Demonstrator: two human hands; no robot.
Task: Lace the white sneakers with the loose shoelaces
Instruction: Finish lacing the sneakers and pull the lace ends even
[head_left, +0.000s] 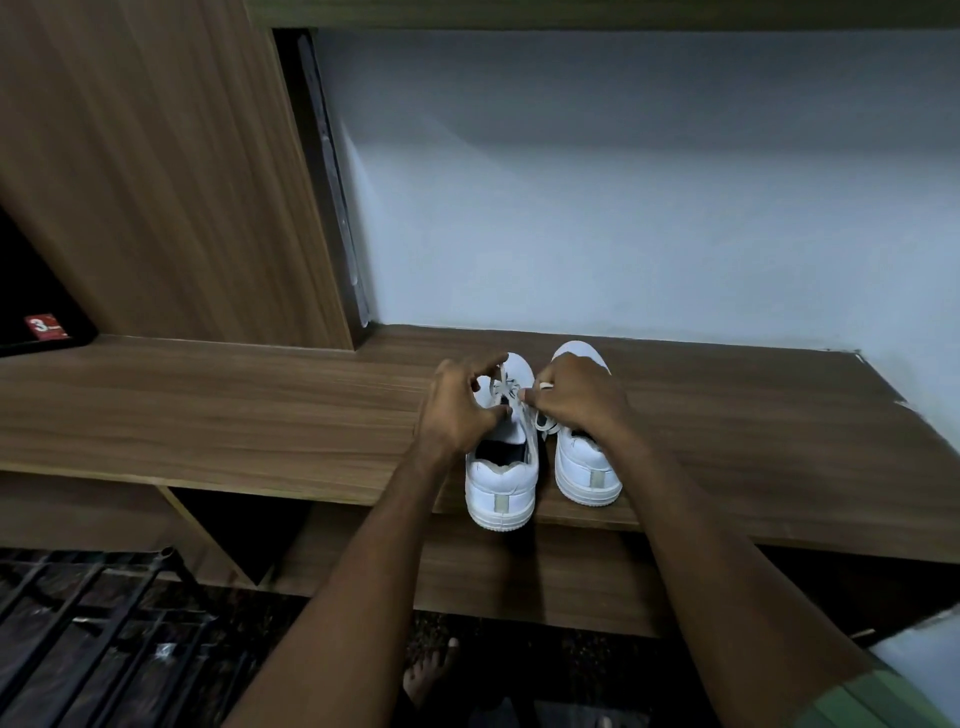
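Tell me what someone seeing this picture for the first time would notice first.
Most likely the pair of white sneakers side by side on the wooden shelf, heels toward the camera. Next, the two hands over them: the left hand and right hand both work the shoelace on the left sneaker. A dark metal rack sits at lower left.

we see bare forearms, green sleeve (878, 699) edge at right upper arm, pale ring (546, 385) on right hand (576, 400), bare foot (428, 670).
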